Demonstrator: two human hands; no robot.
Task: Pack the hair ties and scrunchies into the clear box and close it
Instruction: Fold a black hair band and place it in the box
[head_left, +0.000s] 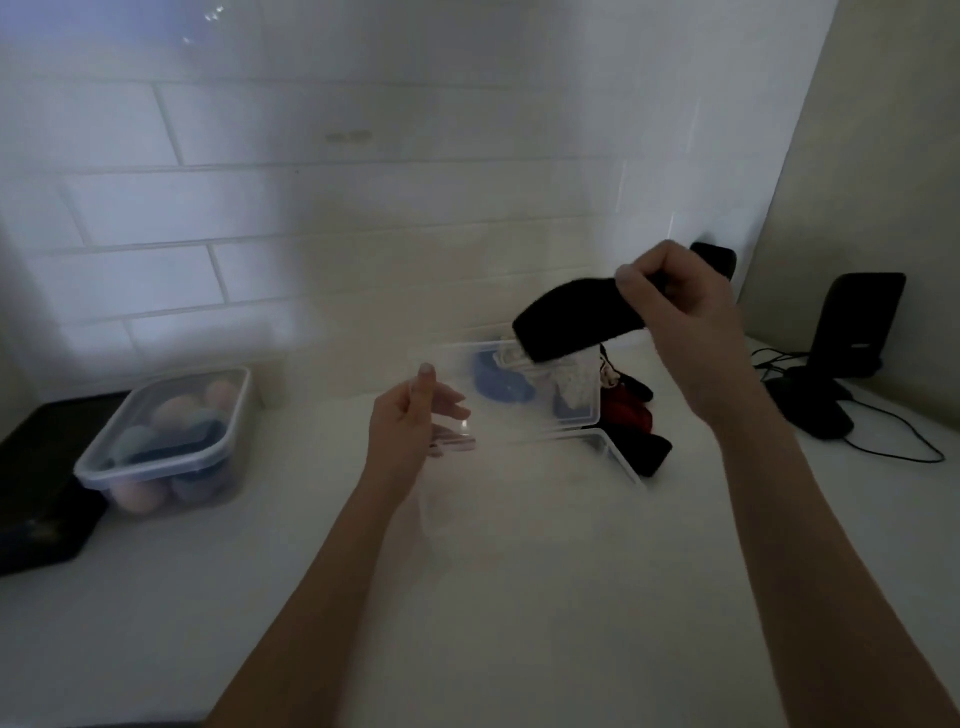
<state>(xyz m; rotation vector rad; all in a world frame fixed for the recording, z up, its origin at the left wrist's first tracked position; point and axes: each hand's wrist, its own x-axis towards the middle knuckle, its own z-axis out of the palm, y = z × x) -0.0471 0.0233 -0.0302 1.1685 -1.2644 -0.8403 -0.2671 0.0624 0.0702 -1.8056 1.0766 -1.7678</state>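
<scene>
The right hand (675, 296) is pinching a black scrunchie (571, 317) above the clear box (545, 395); the left hand (410, 421) is gripping the box's near end.

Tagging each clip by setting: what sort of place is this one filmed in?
Probably a home kitchen or bathroom counter: a white subway-tile wall rises behind a white countertop, a lidded plastic container of pastel items sits at left, and a black corded device stands in the right corner.
</scene>
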